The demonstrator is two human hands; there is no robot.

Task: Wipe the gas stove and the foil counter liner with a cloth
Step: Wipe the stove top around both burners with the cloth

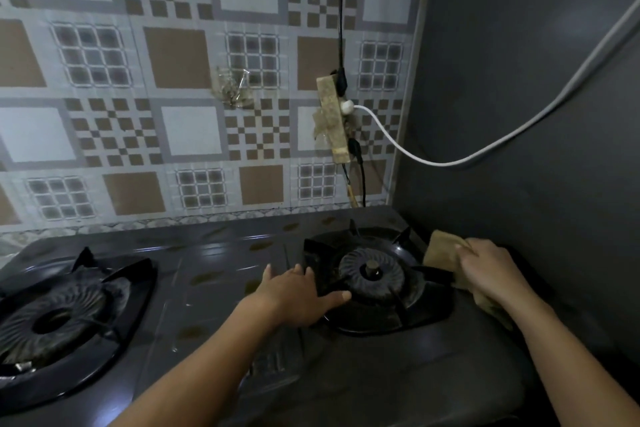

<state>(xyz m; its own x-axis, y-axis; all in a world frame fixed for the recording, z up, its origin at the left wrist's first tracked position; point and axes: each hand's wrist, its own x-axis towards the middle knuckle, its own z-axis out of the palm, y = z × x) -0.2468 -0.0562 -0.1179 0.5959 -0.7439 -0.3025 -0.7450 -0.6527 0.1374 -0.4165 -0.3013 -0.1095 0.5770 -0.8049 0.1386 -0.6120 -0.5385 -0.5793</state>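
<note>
A tan cloth (445, 253) is held bunched in the right hand (491, 270) and pressed on the far right edge of the gas stove (221, 274), just beside the right burner (372, 276) and close to the dark side wall (519, 114). The grip of the right hand is closed on the cloth, whose lower end trails out under the wrist. The left hand (301, 291) is laid flat, its grip wide and holding nothing, with the palm on the stove top and the thumb reaching onto the right pan support (426, 270). The left burner (52, 315) sits well apart, at the picture's left edge.

The pan support appears loose-fitting; it is judged that a hard sweep of the cloth could catch on one of its prongs and shift or lift it, which the left hand may be there to prevent. A trailing cloth corner could also snag on the burner cap. A power strip (334, 118) and a white cable (485, 149) hang on the tiled wall behind; a wet cloth carried that far back would be a risk.

No foil counter liner can be made out with certainty; the desk beneath the stove is hidden. The stove's front edge and knobs are cut off, and the dim light leaves the brown marks on its top hard to tell as grease or print.
</note>
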